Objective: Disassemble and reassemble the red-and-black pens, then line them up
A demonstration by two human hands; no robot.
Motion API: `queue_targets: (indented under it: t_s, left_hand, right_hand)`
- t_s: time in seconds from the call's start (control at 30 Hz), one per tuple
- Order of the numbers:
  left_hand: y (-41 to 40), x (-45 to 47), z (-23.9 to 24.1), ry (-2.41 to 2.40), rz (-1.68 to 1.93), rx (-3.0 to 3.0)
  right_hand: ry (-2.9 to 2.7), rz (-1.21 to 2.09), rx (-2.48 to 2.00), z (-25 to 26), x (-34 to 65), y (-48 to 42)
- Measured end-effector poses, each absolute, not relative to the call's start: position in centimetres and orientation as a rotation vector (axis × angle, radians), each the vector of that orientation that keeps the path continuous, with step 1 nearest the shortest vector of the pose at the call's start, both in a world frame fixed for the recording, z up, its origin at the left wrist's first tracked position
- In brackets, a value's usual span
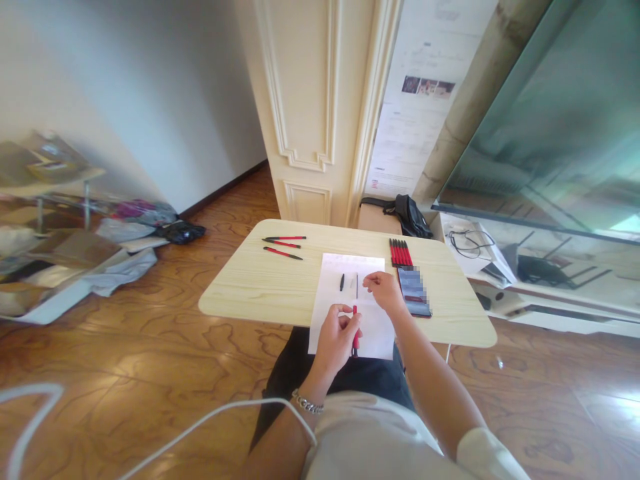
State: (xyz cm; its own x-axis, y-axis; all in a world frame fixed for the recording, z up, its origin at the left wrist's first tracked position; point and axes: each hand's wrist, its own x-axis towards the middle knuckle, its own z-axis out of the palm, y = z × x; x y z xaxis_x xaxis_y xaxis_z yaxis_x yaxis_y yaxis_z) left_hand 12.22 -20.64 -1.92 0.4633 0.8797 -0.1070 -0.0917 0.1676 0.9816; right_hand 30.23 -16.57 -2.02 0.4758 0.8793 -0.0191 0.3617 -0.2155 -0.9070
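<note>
My left hand (340, 335) is closed around a red pen barrel (355, 320), which points away from me over the near part of a white paper sheet (325, 327). My right hand (383, 288) hovers at the sheet's right side with thumb and fingers pinched; whatever is between them is too small or hidden to make out. Just left of those fingertips a thin dark ink refill (357, 287) lies on the paper. Further left is a short black pen part (342, 283). A faint small thing between the two is too blurred to name.
The sheet overhangs the near edge of a pale wooden table (235, 293). Several red-and-black pens (283, 253) lie loose at the far left. A row of similar pens (401, 253) sits at the right, above a phone (415, 293). A white cable (225, 408) crosses my left arm.
</note>
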Motion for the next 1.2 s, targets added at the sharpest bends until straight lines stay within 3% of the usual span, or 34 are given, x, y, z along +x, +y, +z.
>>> queue_targets:
  t_s: [0.17,0.47,0.77,1.2]
  left_hand:
    - [-20.2,11.9,-2.1,0.864,0.843,1.210]
    - [-19.6,11.7,-3.1,0.891,0.843,1.247]
    - [-19.4,12.2,-2.8,0.917,0.971,1.221]
    - [-19.3,12.7,-2.4,0.907,0.978,1.283]
  right_hand:
    - [-1.333,0.389,-2.078,-2.7,30.5,-15.3]
    - [-1.284,0.349,-2.097,-2.6,30.0,-15.6]
    - [-1.224,0.658,-1.604,-1.1,26.7,-22.4]
    - [-1.192,0.830,-1.485,-0.4,25.3,-24.7]
